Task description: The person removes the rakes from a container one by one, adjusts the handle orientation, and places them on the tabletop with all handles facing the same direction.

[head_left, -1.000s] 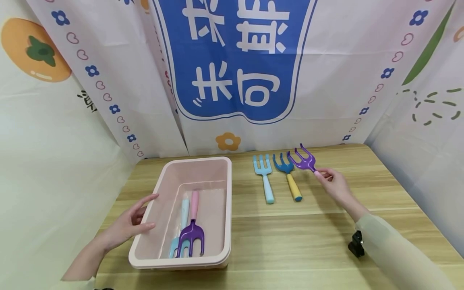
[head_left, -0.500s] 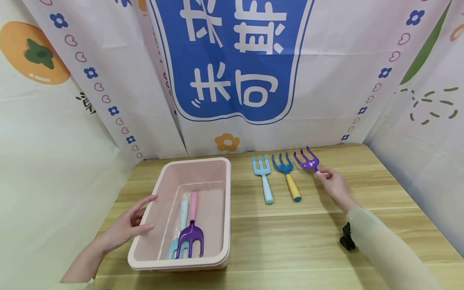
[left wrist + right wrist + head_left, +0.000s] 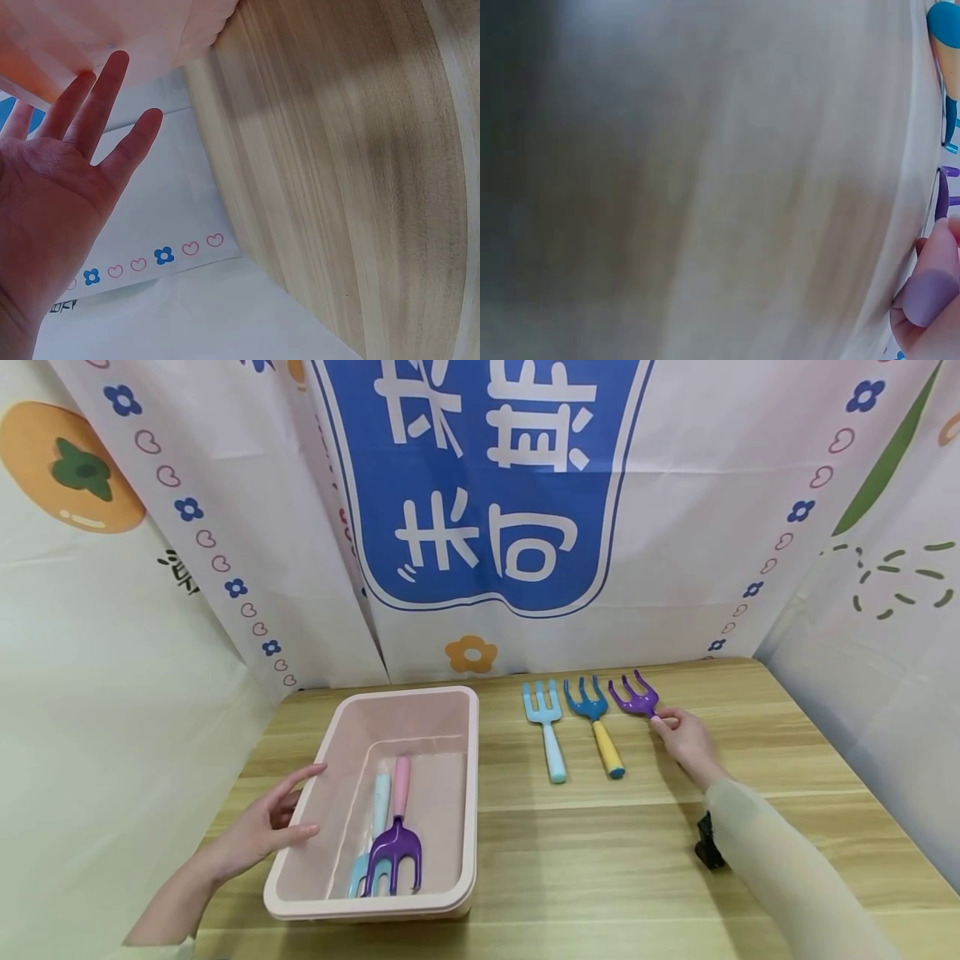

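Printed cloth (image 3: pixel 675 552) hung behind, wood-grain tabletop (image 3: pixel 570 877) below. Parked at lower left: pink bin (image 3: pixel 472 785), close enough for the left hand (image 3: pixel 258 827) to reach its left rim. Spread wide there, thumb and index fingertip at the rim, not gripping; reads as light steadying. Contact along the outer wall hard to confirm from the left wrist view.

Right of centre, near the back edge: right hand (image 3: pixel 688 743), narrow, pinching a purple fork (image 3: pixel 642 703) by its pink handle, close to the neck. Probably held there for control over the prongs, angled toward the top of the frame. Resting or just off the surface: cannot tell.

Next to it, going left: yellow-handled blue fork (image 3: pixel 607 747), then light-blue fork (image 3: pixel 553 752). Laid side by side, apart, handles toward the bottom of the frame; likely spaced so as not to tangle prongs, handles easy to grab.

Inside the bin: second purple fork (image 3: pixel 397 843) lying across a pale-blue fork (image 3: pixel 382 797), prongs toward the lower edge. Overlap looks casual, not sorted.
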A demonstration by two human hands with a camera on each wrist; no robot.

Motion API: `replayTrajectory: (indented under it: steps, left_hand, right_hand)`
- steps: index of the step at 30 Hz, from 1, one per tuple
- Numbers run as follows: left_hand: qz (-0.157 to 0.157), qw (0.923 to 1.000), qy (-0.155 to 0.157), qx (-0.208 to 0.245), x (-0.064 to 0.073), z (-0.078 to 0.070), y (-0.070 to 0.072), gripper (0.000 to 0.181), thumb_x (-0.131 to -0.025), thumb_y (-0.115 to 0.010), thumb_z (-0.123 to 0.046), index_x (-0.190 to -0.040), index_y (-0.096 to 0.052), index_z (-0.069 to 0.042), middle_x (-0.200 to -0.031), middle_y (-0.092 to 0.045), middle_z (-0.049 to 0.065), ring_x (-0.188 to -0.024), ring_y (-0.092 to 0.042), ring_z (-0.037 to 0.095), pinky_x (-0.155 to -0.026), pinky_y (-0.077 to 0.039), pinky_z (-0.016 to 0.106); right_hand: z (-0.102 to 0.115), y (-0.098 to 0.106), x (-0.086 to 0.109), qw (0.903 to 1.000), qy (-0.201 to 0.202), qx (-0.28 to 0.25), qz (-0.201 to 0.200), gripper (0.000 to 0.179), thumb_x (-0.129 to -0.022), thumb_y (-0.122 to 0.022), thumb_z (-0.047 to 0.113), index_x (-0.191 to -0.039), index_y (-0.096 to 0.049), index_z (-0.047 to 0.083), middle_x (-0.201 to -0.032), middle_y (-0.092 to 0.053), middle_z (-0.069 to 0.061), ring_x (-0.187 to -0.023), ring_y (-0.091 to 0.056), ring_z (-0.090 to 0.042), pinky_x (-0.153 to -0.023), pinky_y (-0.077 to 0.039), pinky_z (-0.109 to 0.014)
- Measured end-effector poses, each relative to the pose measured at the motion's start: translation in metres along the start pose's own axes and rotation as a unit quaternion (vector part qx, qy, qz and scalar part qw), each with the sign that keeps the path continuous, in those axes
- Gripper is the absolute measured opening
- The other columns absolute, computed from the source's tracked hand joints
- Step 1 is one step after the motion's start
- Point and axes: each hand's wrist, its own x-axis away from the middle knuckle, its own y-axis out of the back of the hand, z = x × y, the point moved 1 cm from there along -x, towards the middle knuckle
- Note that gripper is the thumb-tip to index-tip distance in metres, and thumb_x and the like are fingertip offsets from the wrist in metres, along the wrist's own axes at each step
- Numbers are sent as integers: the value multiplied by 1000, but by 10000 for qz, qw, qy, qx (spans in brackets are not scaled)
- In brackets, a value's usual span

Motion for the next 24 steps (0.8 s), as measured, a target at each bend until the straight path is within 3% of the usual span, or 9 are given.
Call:
replayTrajectory:
  steps: [4,7,9,14,24]
  left_hand:
    - [-9,10000,22,-15,0,0,0,72,-93,-61,1,-152,-20,-6,-123,-49,43,-93,-65,18,-72,-57,38]
    - [-22,10000,32,-35,0,0,0,72,-93,-61,0,-152,-20,-7,-122,-49,42,-93,-64,18,-72,-57,37]
    - [-25,10000,24,-52,0,1,0,72,-93,-61,0,-152,-20,-7,-122,-50,42,-93,-65,18,-72,-57,37]
    - [-38,10000,38,-52,0,1,0,73,-93,-61,0,-153,-20,-7,-122,-50,42,-94,-65,18,-72,-57,37]
    - [-49,9999,140,-40,1,0,0,73,-94,-61,-1,-153,-20,-8,-124,-49,42,-96,-64,19,-73,-57,37]
  right_hand:
    - [-2,-1,-3,9996,-173,-163,179,45,-102,-50,32,-134,-50,0,-120,-55,-28,-77,-60,-30,-63,-50,-40]
    - [-4,-2,-4,9984,-291,-314,368,47,-102,-50,32,-137,-47,1,-121,-53,-25,-55,-55,-19,-47,-47,-33]
    - [-3,-3,-4,9983,-320,-269,414,48,-102,-50,33,-138,-46,2,-121,-52,-23,-60,-57,-20,-52,-49,-34]
    - [4,-4,-3,9992,-217,109,330,47,-101,-52,34,-136,-49,2,-120,-55,-22,-98,-55,-33,-84,-45,-46]
    - [8,-9,-6,9995,-161,45,275,45,-98,-58,29,-132,-50,1,-116,-56,-22,-94,-54,-32,-82,-45,-45]
